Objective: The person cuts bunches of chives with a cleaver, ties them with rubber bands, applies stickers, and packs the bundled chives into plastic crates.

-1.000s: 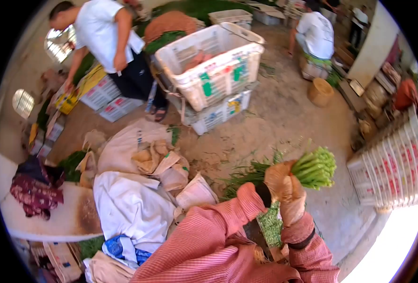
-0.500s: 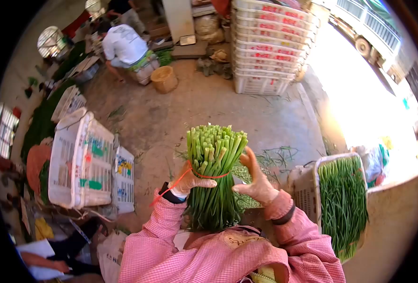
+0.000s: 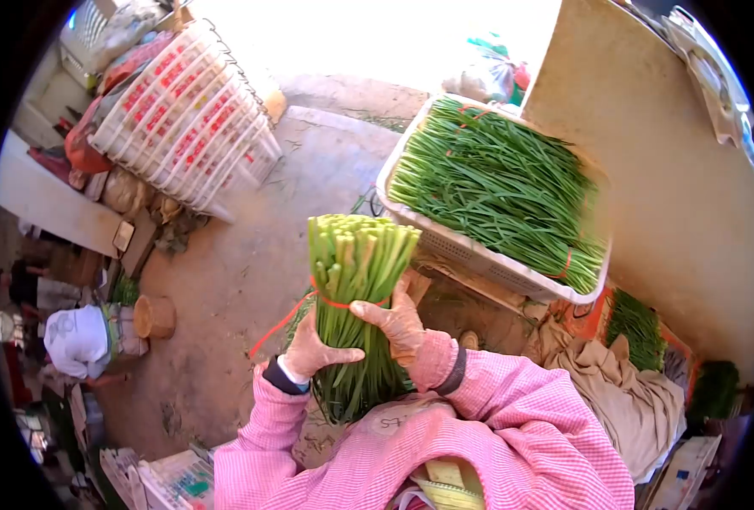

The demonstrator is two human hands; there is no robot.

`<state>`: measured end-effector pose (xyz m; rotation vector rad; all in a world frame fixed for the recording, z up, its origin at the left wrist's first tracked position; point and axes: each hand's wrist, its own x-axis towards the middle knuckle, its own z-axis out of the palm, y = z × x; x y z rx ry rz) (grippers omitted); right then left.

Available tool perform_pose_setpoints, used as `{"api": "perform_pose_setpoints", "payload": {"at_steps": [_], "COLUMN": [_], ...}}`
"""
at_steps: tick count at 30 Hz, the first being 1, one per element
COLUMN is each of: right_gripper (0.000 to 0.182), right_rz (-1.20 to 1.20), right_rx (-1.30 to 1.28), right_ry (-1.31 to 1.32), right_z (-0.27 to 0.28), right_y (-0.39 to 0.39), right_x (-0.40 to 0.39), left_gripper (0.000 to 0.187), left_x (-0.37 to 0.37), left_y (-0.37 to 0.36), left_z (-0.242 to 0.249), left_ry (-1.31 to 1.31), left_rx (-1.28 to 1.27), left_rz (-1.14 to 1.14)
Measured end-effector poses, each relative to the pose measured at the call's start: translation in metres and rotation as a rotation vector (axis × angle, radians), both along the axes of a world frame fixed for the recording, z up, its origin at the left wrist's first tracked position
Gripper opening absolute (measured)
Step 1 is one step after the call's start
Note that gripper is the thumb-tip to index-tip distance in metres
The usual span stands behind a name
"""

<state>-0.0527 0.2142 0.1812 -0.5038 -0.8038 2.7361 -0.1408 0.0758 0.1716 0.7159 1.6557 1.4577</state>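
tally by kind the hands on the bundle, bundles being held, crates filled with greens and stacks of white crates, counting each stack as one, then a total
Hands: 2 (left hand, right hand)
Held green bundle: 1
Crate filled with greens: 1
Stack of white crates: 1
Total: 5

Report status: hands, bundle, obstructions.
Left hand and right hand gripping bundle. Red tie around it. Crate of greens ahead right; nothing seen in the way.
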Motion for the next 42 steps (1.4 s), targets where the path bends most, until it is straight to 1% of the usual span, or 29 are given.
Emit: {"api": "perform_pose_setpoints", "payload": {"at_steps": [2,4,6,8,9,10,12,13,14,16,17,18,20,22,24,25,27,28,30,31,32,34,35,36,37,38,39,40,42], "right_gripper": [0.065,0.073,0.082,0.087,0.087,0.077,0.062,0.036,0.036,0.022,0.012,0.014,0.018,0.02,0.035,0.042,0.057,0.061,0.065,0.078,0.095,0.11,0.111,0.109,0.1,0.091,0.086,0.086,0.086], "right_rz": [0.063,0.121,0.044,-0.012,0.044,0.187,0.458,0.337,0.357,0.381,0.374,0.242,0.188,0.175,0.2,0.306,0.694,0.634,0.123,0.276,0.401,0.493,0.59,0.496,0.311,0.212,0.21,0.146,0.036], "right_rx": [-0.059,-0.046,0.145,0.177,0.333,0.481,1.116,1.256,1.254,1.071,0.957,0.74,0.555,0.673,0.802,0.914,0.616,0.709,1.619,1.252,1.116,0.733,0.699,0.533,0.672,0.162,0.006,0.014,0.131], "right_ry": [0.027,-0.008,-0.035,-0.121,-0.155,-0.116,-0.081,-0.156,-0.152,0.043,0.01,-0.185,-0.515,-0.54,-0.263,-0.032,-0.103,-0.289,-0.666,-0.786,-0.702,-0.323,-0.231,-0.114,-0.159,-0.085,-0.036,-0.035,0.059], "right_z": [-0.002,-0.005,-0.014,-0.013,0.005,0.009,-0.003,0.007,0.003,-0.01,-0.015,-0.027,-0.06,-0.057,-0.026,-0.017,-0.035,-0.063,-0.089,-0.052,-0.064,-0.057,-0.051,-0.057,-0.066,-0.028,-0.035,-0.03,-0.014], "right_y": [0.016,0.028,0.045,0.112,0.129,0.138,0.132,0.125,0.126,0.128,0.124,0.11,0.114,0.119,0.096,0.076,0.067,0.08,0.105,0.098,0.083,0.027,0.002,-0.027,-0.046,-0.037,-0.027,-0.019,-0.004], "right_x": [0.007,0.017,0.025,0.047,0.052,0.054,0.057,0.056,0.056,0.052,0.05,0.047,0.033,0.03,0.031,0.029,0.028,0.019,0.026,0.03,0.038,0.044,0.04,0.032,0.013,0.011,0.012,0.018,0.033], "left_gripper": [0.08,0.082,0.082,0.079,0.079,0.079,0.075,0.074,0.073,0.073,0.073,0.073,0.073,0.071,0.07,0.068,0.068,0.067,0.066,0.064,0.062,0.059,0.057,0.068,0.075,0.082,0.09,0.098,0.123], "left_x": [-0.013,-0.014,-0.014,0.027,0.045,0.064,0.096,0.104,0.11,0.119,0.122,0.124,0.118,0.112,0.108,0.103,0.097,0.093,0.08,0.068,0.06,0.046,0.042,0.042,0.052,0.062,0.063,0.061,0.046], "left_y": [0.014,0.018,0.018,0.015,0.015,0.014,0.021,0.018,0.016,0.011,0.005,-0.003,-0.02,-0.035,-0.055,-0.059,-0.07,-0.072,-0.082,-0.086,-0.09,-0.077,-0.067,-0.046,-0.031,-0.024,-0.019,-0.016,-0.03], "left_z": [0.019,0.036,0.046,0.054,0.048,0.041,0.028,0.027,0.025,0.031,0.033,0.032,0.029,0.029,0.025,0.028,0.031,0.03,0.032,0.034,0.036,0.04,0.036,0.049,0.057,0.066,0.086,0.103,0.106], "left_ry": [-0.036,-0.14,-0.242,-0.312,-0.4,-0.489,-0.582,-0.619,-0.651,-0.647,-0.634,-0.642,-0.588,-0.602,-0.619,-0.574,-0.518,-0.46,-0.509,-0.378,-0.258,-0.14,0.164,0.319,0.63,0.955,0.996,1.044,1.406], "left_rx": [0.009,-0.056,-0.224,-0.243,-0.252,-0.265,-0.214,-0.24,-0.259,-0.231,-0.208,-0.207,-0.211,-0.177,-0.171,-0.191,-0.228,-0.25,-0.192,-0.197,-0.204,-0.23,-0.275,-0.318,-0.469,-0.608,-0.669,-0.735,-0.46], "left_rz": [-0.162,-0.17,-0.312,-0.216,-0.165,-0.112,0.025,0.084,0.142,0.178,0.201,0.216,0.181,0.221,0.263,0.242,0.24,0.257,0.327,0.33,0.326,0.385,0.364,0.262,0.196,0.148,-0.024,-0.182,-0.025]}}
